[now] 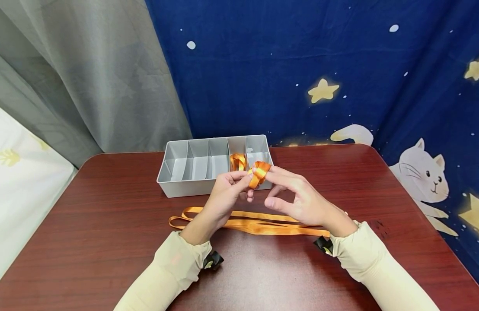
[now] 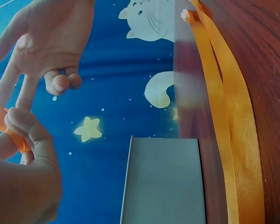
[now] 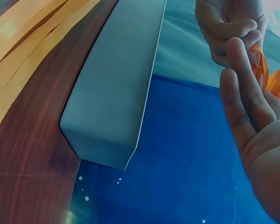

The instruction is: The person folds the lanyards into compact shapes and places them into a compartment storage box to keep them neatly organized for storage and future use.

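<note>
Over the front right part of a grey divided box (image 1: 186, 188), a folded coil of orange satin ribbon (image 1: 260, 175) is held up. My left hand (image 1: 225, 196) pinches the coil between thumb and fingers. Outstretched fingers of my right hand (image 1: 301, 201) touch the coil from the right, the thumb standing apart from it. In the right wrist view two of the right fingers (image 3: 245, 88) extend free of the ribbon. How far the other fingers reach into the coil is hidden. Another orange ribbon bundle (image 1: 238, 161) sits in one box compartment.
Long orange ribbon lengths (image 1: 263, 227) lie looped across the dark red wooden table (image 1: 119, 224), beneath both wrists. The box stands near the table's back edge. Behind it hang a blue curtain (image 1: 263, 73) with stars and a cat, and a grey curtain (image 1: 107, 77).
</note>
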The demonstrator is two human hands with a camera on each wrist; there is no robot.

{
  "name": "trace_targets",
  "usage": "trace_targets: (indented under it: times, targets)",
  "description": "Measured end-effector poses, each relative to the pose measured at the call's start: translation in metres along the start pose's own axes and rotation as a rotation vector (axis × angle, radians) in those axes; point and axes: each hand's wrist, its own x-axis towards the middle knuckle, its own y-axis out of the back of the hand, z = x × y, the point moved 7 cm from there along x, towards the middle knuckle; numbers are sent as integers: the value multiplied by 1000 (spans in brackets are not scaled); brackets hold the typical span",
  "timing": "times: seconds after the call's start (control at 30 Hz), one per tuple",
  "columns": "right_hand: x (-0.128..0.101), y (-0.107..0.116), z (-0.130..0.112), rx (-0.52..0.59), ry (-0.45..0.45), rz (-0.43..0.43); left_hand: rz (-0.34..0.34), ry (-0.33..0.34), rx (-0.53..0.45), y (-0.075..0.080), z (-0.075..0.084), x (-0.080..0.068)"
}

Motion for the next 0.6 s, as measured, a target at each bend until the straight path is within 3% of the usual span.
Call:
trace_targets:
  times: [0.6]
  targets:
    - [-4,-2,0,-216,15,-7,-15,152,-178,1,-11,3]
